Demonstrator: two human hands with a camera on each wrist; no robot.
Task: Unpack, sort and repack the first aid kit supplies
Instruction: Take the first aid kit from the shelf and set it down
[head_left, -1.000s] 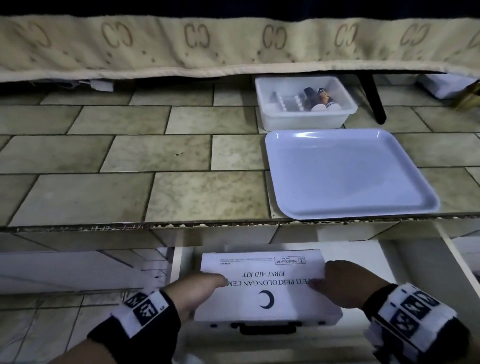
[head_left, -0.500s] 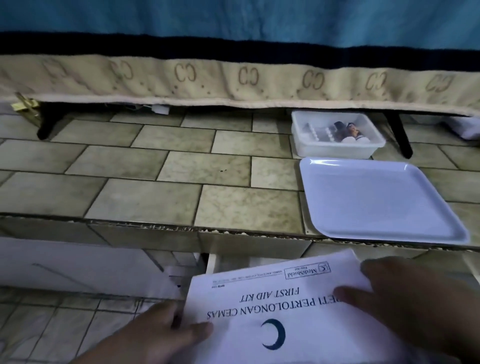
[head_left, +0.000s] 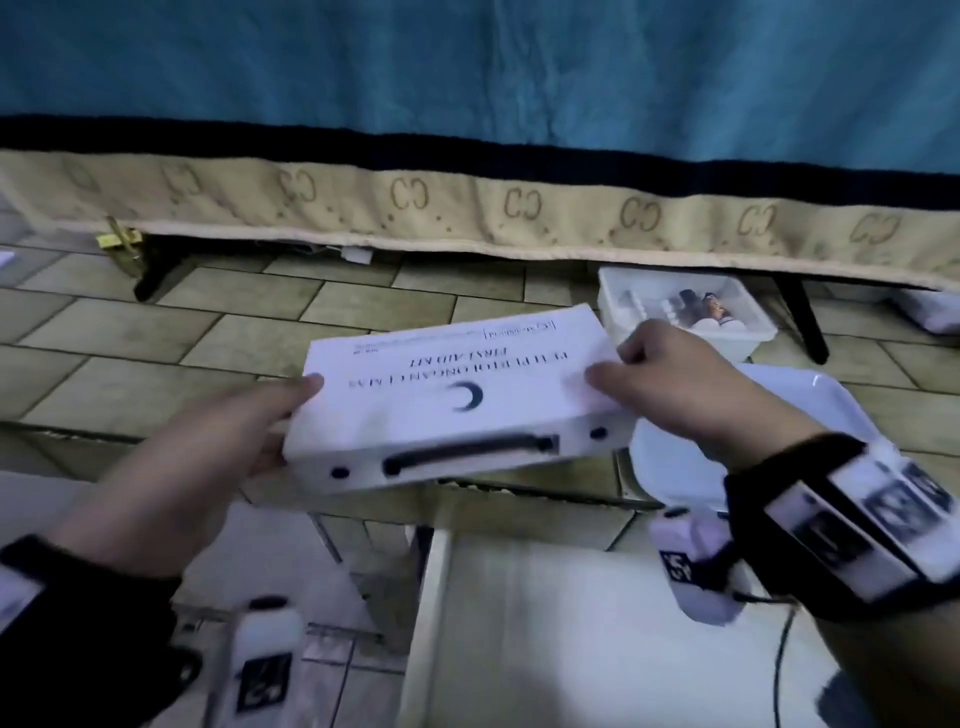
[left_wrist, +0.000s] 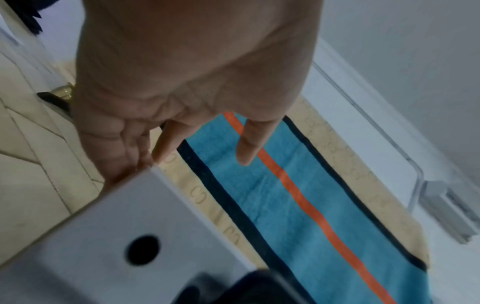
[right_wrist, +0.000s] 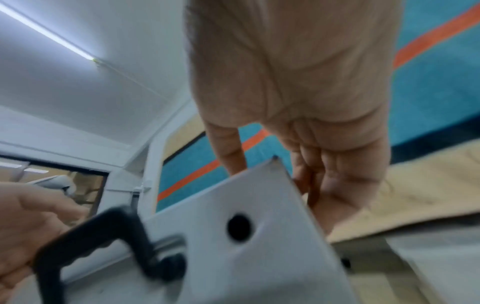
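Observation:
A white first aid kit box (head_left: 447, 395) with a dark crescent mark and a black carry handle (head_left: 467, 452) is held in the air above the tiled counter's front edge. My left hand (head_left: 249, 421) grips its left end, thumb on the lid. My right hand (head_left: 670, 384) grips its right end, thumb on top. In the left wrist view the box corner (left_wrist: 124, 236) sits under my fingers (left_wrist: 246, 144). The right wrist view shows the box's front face (right_wrist: 246, 236) and handle (right_wrist: 103, 242), with my fingers (right_wrist: 228, 148) over the top edge.
A white tray (head_left: 810, 415) lies on the tiled counter (head_left: 156, 374) at the right, partly hidden by my right hand. Behind it stands a white tub (head_left: 727, 322) with small bottles. A blue cloth with a beige hem (head_left: 467, 208) hangs along the back. An open drawer (head_left: 545, 623) is below.
Both hands have lifted the kit box up out of the drawer and forward over the counter's front edge. The head view has tilted upward.

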